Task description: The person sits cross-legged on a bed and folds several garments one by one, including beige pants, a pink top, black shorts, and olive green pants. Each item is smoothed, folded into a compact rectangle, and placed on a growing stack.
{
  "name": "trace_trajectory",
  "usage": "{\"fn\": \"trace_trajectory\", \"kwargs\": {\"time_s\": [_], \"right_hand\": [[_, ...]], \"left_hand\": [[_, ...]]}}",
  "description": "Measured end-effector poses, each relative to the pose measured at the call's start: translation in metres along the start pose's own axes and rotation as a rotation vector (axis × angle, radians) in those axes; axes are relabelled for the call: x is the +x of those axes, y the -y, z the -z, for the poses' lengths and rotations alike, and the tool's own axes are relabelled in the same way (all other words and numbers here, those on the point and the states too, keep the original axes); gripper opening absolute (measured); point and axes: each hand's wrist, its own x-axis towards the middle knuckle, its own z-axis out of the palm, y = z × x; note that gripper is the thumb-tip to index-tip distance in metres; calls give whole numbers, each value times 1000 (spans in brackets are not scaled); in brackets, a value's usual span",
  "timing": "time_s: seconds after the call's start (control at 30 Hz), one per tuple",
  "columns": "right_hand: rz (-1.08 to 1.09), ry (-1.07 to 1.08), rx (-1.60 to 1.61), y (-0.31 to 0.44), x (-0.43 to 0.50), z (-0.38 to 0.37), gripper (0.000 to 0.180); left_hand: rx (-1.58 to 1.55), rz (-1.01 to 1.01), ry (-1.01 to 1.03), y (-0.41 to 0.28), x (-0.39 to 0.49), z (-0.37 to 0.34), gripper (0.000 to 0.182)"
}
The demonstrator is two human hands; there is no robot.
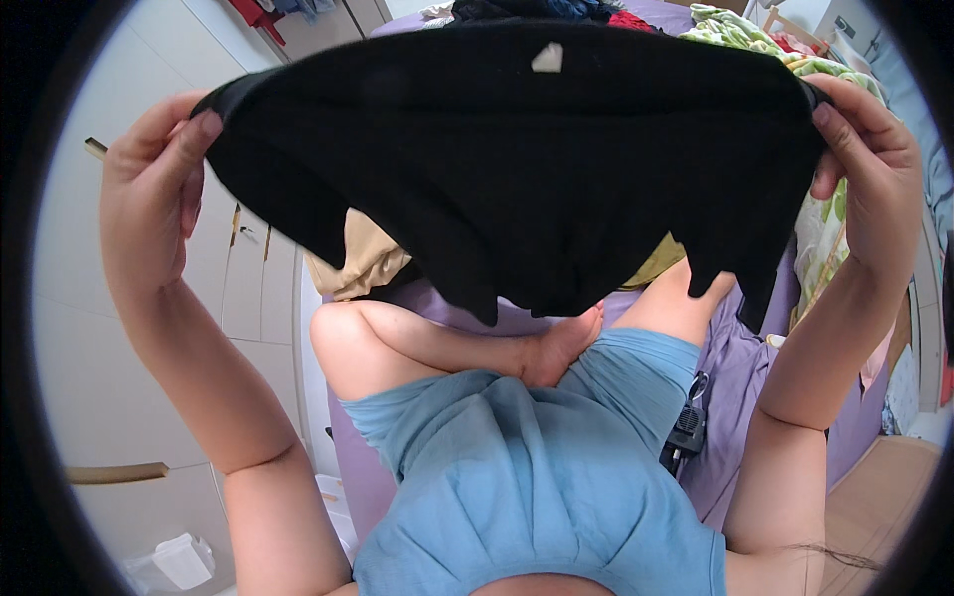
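A black garment [536,149] is stretched wide in front of me, its band along the top and a small white tag [548,58] near the middle of that edge. My left hand [153,179] pinches the band's left end between thumb and fingers. At the opposite end, my right hand [868,160] grips it the same way. The lower part hangs loose in uneven points above my crossed legs. Behind it, a beige cloth [354,257] and an olive-yellow cloth [659,261] show partly; the garment hides the rest of them.
I sit on a bed with a purple sheet [734,402]. A black device [686,432] lies beside my right thigh. Dark clothes [533,10] are heaped at the far end, near a green-and-white patterned quilt [820,223]. White cabinets [179,298] line the left side.
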Motion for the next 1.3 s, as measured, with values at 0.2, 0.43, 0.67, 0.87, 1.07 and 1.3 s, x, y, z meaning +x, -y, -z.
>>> {"fn": "trace_trajectory", "kwargs": {"time_s": [0.2,0.43,0.67,0.87,1.07,1.3], "right_hand": [[10,128,81,-14,2,2,25],[236,-41,-479,-9,9,24,30],[460,16,-462,-5,22,-36,26],[308,-177,-192,-23,9,1,14],[276,-86,-244,-42,23,13,23],[220,-77,-99,-39,29,12,19]], "left_hand": [[-179,33,112,6,3,1,22],[520,-478,-300,-42,10,-1,29],[745,-311,11,-5,12,-67,16],[24,-262,-168,8,5,-43,16],[77,-290,-193,7,16,-52,17],[9,-283,-156,11,17,-35,20]]}}
